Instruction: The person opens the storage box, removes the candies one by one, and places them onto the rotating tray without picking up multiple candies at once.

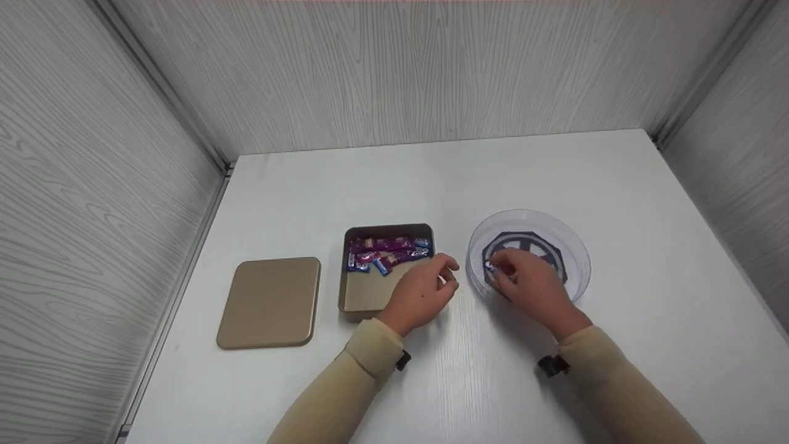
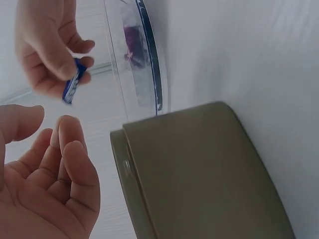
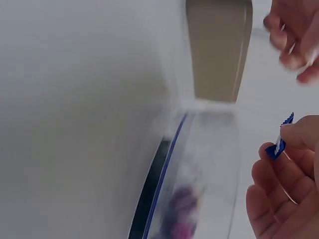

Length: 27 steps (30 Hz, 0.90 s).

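While the right hand (image 1: 531,280) pinches a blue candy (image 1: 491,267) between thumb and fingertips, it hovers over the near-left part of the clear dish (image 1: 576,250). In the right wrist view the candy (image 3: 278,142) sits clamped in this grip, just above the dish rim (image 3: 172,164), and a purple candy (image 3: 182,209) lies blurred inside the dish. The left hand (image 1: 422,290) is near, beside the right front corner of the gold tin (image 1: 360,296); its grip is apart, the fingers (image 2: 75,164) loosely curled and holding nothing. The tin holds purple and blue candies (image 1: 385,251) at its far end. The lid (image 1: 270,302) lies flat on the white table (image 1: 431,179), left of the tin and apart from it.
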Tool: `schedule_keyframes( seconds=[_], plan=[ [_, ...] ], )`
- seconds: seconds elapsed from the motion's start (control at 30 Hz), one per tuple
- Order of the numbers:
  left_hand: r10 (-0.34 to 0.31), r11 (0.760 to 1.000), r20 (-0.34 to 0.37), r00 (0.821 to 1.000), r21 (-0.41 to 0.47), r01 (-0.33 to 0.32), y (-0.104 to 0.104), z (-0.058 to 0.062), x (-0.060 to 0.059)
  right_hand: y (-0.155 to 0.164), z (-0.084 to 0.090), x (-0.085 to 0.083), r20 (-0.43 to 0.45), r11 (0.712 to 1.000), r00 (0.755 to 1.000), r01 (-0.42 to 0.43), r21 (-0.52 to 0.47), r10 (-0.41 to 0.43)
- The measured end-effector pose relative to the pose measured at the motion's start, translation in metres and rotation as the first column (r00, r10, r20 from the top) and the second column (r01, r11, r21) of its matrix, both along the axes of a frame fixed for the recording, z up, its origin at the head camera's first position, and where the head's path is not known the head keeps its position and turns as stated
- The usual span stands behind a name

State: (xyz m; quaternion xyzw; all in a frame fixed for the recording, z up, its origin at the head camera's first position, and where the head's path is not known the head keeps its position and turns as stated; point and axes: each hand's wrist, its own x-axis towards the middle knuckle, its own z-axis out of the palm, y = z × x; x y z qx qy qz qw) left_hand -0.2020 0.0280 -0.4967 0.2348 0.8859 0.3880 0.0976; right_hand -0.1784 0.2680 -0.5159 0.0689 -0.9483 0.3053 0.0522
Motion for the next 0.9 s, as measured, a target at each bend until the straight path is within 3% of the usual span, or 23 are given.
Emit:
schedule_keyframes(
  seconds=[0.2, 0.37, 0.7, 0.9],
  plan=[
    [0.038, 0.999, 0.001, 0.999, 0.005, -0.038, -0.006, -0.002, -0.004, 0.049, -0.007, -0.018, 0.092, 0.992, 0.992, 0.076, 0.101, -0.085],
    [0.06, 0.998, 0.012, 0.998, 0.009, -0.06, -0.013, -0.005, -0.007, 0.072, -0.01, -0.029, 0.144, 0.978, 0.982, 0.095, 0.188, -0.123],
    [0.094, 0.995, 0.061, 0.994, 0.011, -0.095, -0.02, -0.006, -0.012, 0.074, -0.02, -0.045, 0.126, 0.941, 0.986, 0.059, 0.333, -0.106],
    [0.115, 0.993, 0.061, 0.991, -0.01, -0.115, -0.026, -0.006, -0.018, 0.076, -0.025, -0.044, 0.114, 0.935, 0.989, 0.044, 0.351, -0.09]
  ],
)
